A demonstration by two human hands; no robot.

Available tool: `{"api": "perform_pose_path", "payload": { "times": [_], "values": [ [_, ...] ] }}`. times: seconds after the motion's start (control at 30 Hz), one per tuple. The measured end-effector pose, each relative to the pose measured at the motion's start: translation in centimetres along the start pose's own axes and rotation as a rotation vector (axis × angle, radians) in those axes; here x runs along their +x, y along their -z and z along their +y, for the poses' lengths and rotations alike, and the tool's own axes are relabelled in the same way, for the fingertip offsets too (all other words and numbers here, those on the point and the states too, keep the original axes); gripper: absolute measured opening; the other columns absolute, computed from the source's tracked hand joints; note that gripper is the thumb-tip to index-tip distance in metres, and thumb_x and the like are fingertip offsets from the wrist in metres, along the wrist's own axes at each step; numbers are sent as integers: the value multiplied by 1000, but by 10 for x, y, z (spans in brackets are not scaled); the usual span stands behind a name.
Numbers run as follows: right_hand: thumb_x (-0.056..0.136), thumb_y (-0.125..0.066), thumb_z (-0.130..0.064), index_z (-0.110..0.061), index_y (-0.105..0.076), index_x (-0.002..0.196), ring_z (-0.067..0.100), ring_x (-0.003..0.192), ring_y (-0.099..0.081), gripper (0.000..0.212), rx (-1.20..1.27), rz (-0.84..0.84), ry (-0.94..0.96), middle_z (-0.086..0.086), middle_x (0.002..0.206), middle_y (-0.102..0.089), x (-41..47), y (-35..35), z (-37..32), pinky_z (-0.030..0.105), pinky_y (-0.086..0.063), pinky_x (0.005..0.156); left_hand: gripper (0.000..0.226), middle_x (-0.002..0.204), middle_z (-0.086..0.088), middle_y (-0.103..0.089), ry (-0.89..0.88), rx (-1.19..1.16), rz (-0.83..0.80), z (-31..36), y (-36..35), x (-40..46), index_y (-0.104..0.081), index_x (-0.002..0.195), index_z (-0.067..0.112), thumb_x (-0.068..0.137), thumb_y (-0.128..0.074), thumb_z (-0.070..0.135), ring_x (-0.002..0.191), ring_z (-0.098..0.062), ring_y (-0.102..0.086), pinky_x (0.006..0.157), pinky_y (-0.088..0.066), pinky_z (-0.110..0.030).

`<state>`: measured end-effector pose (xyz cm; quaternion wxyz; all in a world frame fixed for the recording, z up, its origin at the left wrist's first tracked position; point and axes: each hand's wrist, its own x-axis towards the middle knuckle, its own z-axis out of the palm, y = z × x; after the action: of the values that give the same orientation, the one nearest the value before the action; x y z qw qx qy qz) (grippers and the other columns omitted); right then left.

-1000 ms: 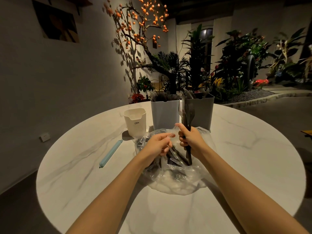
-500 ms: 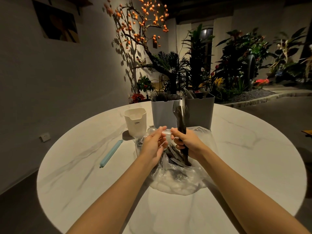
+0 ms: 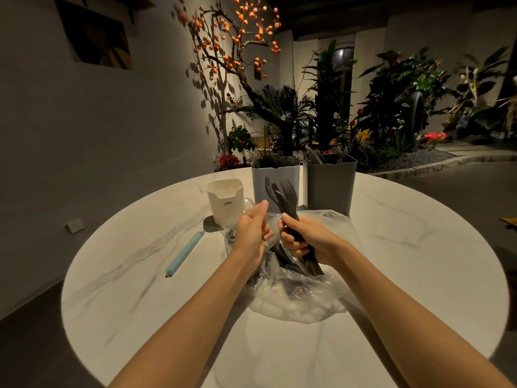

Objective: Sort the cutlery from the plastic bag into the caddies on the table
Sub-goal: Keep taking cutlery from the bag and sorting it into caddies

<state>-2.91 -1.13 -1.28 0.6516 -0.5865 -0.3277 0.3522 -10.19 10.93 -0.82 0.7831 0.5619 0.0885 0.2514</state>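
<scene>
My right hand is curled tight round a bundle of black forks, tines pointing up in front of the pale grey caddy — their handles run down through my fist into the open plastic bag. My left hand hovers just beside it over the bag's left edge, fingers bent and pinching a clear plastic spoon whose bowl pokes up toward the small cream caddy. The bag lies crumpled on the round marble table, more dark cutlery lying inside it. Behind it stand the pale grey caddy, bristling with dark cutlery, and a darker grey caddy with pale pieces showing. A light blue bag clip lies to the left — well apart from the bag.
</scene>
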Motion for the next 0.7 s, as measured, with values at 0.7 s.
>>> {"api": "perform_pose_path", "payload": {
  "times": [0.7],
  "values": [
    [98,-51,-22,-4,-60,118,7,48,-43,29,-129,-2,-40,4,76,-63,-1,8,0,14,-38,44,10,60,0,-38,42,-89,234,0,14,8,-63,99,7,91,-65,13,44,-4,-31,41,-29,-15]
  ]
}}
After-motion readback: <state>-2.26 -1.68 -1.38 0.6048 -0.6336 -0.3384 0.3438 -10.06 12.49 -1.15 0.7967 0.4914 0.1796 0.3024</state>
